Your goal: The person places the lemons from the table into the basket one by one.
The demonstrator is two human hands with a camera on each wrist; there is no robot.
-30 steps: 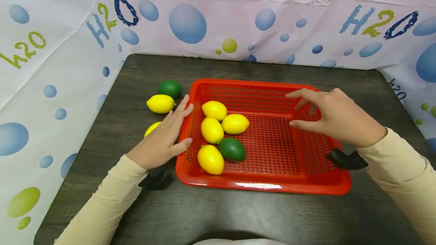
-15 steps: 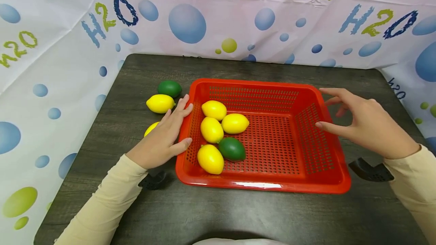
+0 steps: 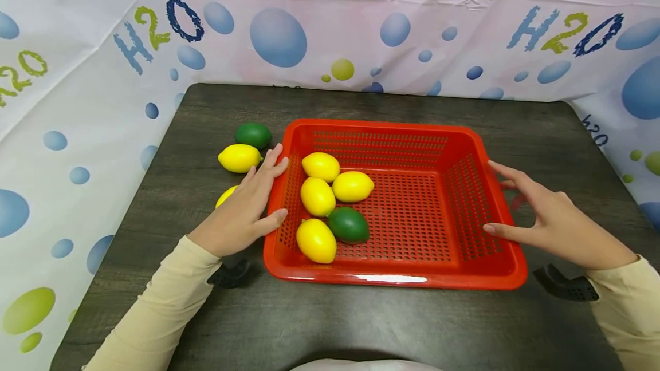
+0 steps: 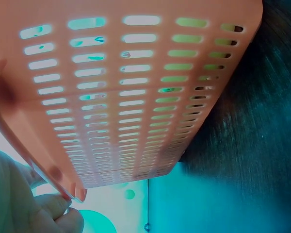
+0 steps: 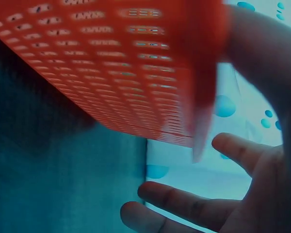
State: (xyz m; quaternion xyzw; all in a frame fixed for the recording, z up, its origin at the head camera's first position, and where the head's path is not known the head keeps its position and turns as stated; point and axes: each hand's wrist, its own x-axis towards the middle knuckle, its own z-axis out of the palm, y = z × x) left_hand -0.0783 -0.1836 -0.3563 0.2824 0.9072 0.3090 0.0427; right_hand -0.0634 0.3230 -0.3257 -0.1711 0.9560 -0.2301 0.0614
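Note:
A red perforated plastic basket (image 3: 392,278) stands on the dark table. Several yellow lemons (image 3: 353,186) and one green lime (image 3: 348,225) lie in its left half. My left hand (image 3: 242,205) rests on the left rim, fingers stretched along it and thumb reaching over the edge. At the right rim is my right hand (image 3: 562,222), its thumb extending over the edge and its index fingertip right at the rim. In the right wrist view, the other fingers (image 5: 189,204) are spread outside the basket wall, holding nothing.
Left of the basket lie another green lime (image 3: 253,135), a lemon (image 3: 239,158) and a second lemon (image 3: 225,195) partly hidden behind the left hand. A patterned cloth (image 3: 330,33) hangs behind the table (image 3: 371,325). Black mounts (image 3: 565,285) sit at the wrists.
My right hand has moved from over the basket's right part outward to the right, then forward onto the right rim. The left hand and the fruit stay put; the view shifts slightly.

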